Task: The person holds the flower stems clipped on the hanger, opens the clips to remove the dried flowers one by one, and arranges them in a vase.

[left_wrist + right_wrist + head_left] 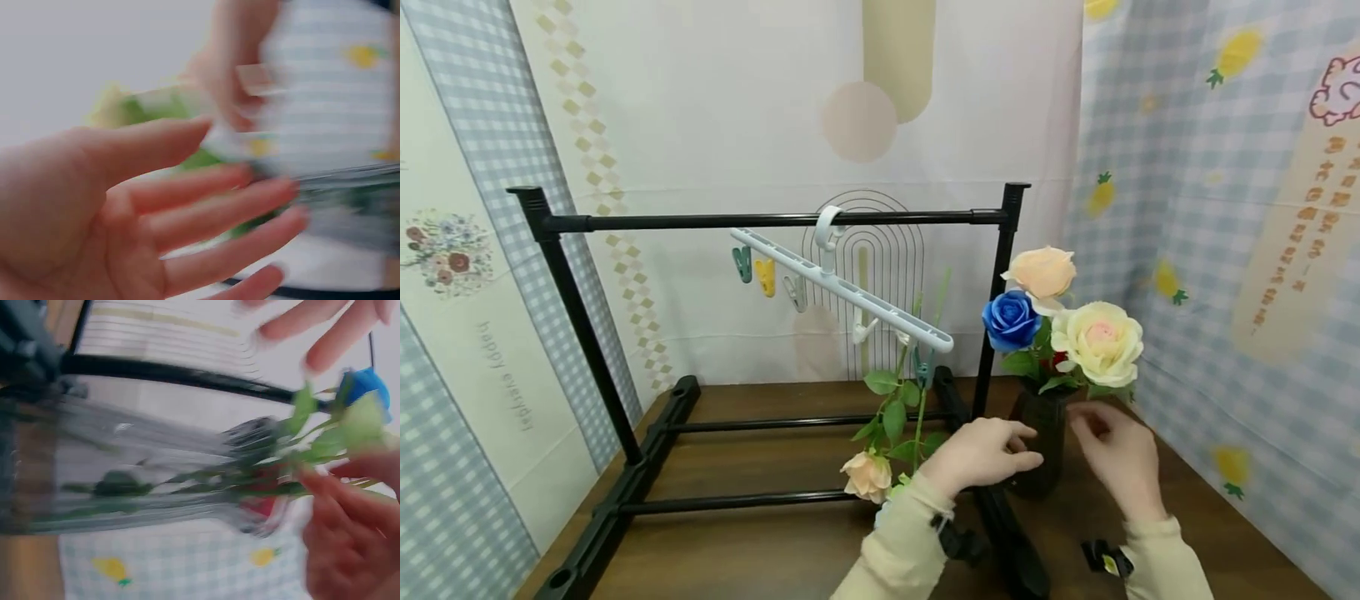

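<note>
Head view: left hand (981, 454) extended, released; right hand (1116, 454) bent-fingered, though wrist-view blur means we cannot tell if it pinches the stems (289, 487). Between them we log the dark vase (1047, 437), long axis upright, right of the left fingers, its cream rose (1099, 343) above, nearer the right hand.

Hand pose
Left hand (983, 454): fingers extended, thumb apart; right hand (1120, 454): fingers bent inward, thumb near index finger
</note>
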{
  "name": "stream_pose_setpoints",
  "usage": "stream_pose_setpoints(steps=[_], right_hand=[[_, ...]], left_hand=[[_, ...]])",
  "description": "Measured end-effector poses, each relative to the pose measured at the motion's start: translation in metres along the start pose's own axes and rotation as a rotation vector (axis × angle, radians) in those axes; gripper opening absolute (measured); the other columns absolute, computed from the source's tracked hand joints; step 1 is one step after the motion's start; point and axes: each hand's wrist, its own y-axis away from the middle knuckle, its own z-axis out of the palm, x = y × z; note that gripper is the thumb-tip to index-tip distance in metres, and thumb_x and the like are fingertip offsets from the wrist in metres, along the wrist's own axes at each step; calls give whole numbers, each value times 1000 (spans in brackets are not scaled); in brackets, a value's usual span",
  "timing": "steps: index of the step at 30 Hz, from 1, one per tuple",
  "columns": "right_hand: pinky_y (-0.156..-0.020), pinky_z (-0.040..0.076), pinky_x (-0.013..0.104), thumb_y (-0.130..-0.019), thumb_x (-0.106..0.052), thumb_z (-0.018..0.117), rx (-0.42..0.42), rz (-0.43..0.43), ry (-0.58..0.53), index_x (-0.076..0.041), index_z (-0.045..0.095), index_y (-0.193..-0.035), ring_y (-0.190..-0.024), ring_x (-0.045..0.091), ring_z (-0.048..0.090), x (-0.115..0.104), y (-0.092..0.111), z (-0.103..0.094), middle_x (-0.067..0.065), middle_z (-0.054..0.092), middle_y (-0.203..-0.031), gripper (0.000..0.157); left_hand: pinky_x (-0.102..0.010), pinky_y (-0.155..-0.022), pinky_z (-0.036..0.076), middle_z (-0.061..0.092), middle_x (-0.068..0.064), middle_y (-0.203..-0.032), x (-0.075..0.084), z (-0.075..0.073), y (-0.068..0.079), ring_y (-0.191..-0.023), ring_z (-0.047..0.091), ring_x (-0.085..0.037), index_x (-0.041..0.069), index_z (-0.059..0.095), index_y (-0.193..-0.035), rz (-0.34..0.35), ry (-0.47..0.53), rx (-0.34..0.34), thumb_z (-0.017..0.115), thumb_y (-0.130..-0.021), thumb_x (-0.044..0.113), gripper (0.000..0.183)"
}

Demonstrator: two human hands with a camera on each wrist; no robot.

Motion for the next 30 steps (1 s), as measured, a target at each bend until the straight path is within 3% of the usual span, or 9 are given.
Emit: stream_pose_setpoints(steps=[2, 4, 9, 12, 15, 18, 22, 26, 30], right_hand=[[-52, 41, 22, -93, -21, 64, -146, -38, -7, -11, 75, -95, -57, -4, 50, -11, 9, -5, 2, 70, -75, 15], [-53, 42, 22, -94, -22, 64, -251, -84, -34, -14, 74, -92, -58, -4, 53, -25, 16, -9, -5, 68, -72, 13], [-53, 45, 21, -90, -13, 68, -295, -233, -163, -20, 73, -90, -59, -5, 55, -69, 21, -1, -9, 69, -73, 9], [-60, 51, 21, -90, -13, 68, -309, -317, -252, -20, 73, -97, -68, -4, 61, -96, 15, 18, -6, 74, -87, 11], [-71, 55, 24, -93, -17, 65, -377, -336, -339, -18, 71, -109, -82, 3, 68, -118, 6, 41, -1, 74, -102, 18], [-82, 56, 33, -94, -19, 63, -445, -304, -395, -13, 67, -120, -97, 17, 70, -130, -1, 66, 7, 71, -114, 26], [-86, 55, 42, -96, -18, 61, -448, -210, -412, -8, 63, -126, -108, 30, 67, -130, -9, 83, 14, 66, -124, 32], [-90, 54, 43, -97, -17, 58, -437, -111, -425, -7, 59, -131, -116, 34, 63, -127, -13, 88, 17, 62, -131, 35], [-94, 52, 44, -100, -17, 54, -430, -70, -402, -4, 50, -139, -120, 36, 60, -131, -19, 90, 21, 55, -139, 42]], left_hand=[[-16, -76, 50, 73, -1, -111, -3, -24, 24, -93, 68, -4, 18, 62, -131, 68, 41, 13, 58, -97, 32, 37], [-17, -74, 49, 74, -3, -108, -12, -48, 47, -87, 67, -6, 14, 65, -126, 94, 80, 104, 58, -97, 26, 33], [-32, -76, 52, 73, -7, -110, -39, -85, 81, -84, 67, -19, 9, 68, -122, -110, 101, 439, 56, -98, 23, 31], [-43, -87, 52, 68, -13, -123, -52, -88, 74, -101, 67, -30, 6, 61, -131, -269, 99, 517, 54, -99, 30, 40], [-49, -103, 45, 56, -16, -139, -70, -82, 53, -124, 56, -36, 5, 48, -143, -324, 117, 532, 52, -99, 36, 53], [-51, -110, 38, 50, -16, -145, -89, -73, 31, -135, 46, -35, 8, 41, -147, -285, 197, 538, 51, -100, 37, 57], [-46, -103, 45, 63, -14, -131, -104, -63, 9, -126, 56, -31, 7, 58, -134, -176, 327, 578, 53, -99, 29, 41], [-42, -94, 51, 70, -14, -116, -109, -59, 6, -114, 63, -30, 4, 72, -113, -132, 394, 632, 58, -97, 21, 27], [-39, -87, 54, 72, -14, -111, -110, -59, 10, -107, 66, -30, 3, 73, -108, -134, 434, 675, 61, -95, 20, 25]])
